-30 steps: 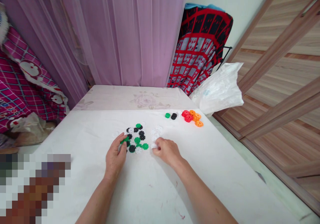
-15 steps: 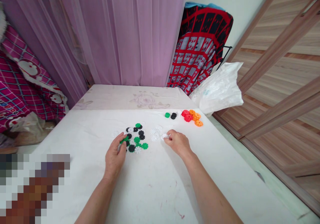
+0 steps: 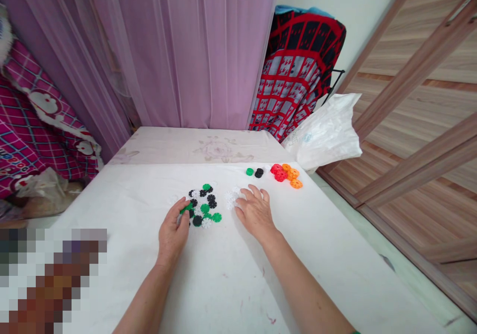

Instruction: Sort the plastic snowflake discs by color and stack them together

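A loose pile of notched plastic discs in black, green and white lies on the table. My left hand [image 3: 175, 228] is at its left side, thumb and fingers around a green notched disc [image 3: 186, 208]. Close by are a black disc [image 3: 197, 220], another green disc [image 3: 204, 208] and a white disc [image 3: 206, 222]. To the right, my right hand [image 3: 257, 210] has its fingers spread at the edge of a group of white discs [image 3: 230, 199]. Part of that group is hidden by the fingers.
Farther back lie green discs [image 3: 249, 172], black discs [image 3: 259, 173], red discs [image 3: 278, 174] and orange discs [image 3: 296, 184]. A white plastic bag [image 3: 324, 132] stands by the right edge of the white-covered table [image 3: 216, 284]. A purple curtain [image 3: 194, 50] hangs behind.
My right hand held a white disc in a pinch; now its fingers are spread, and it has shifted slightly left towards the white group. My left hand has hardly moved.
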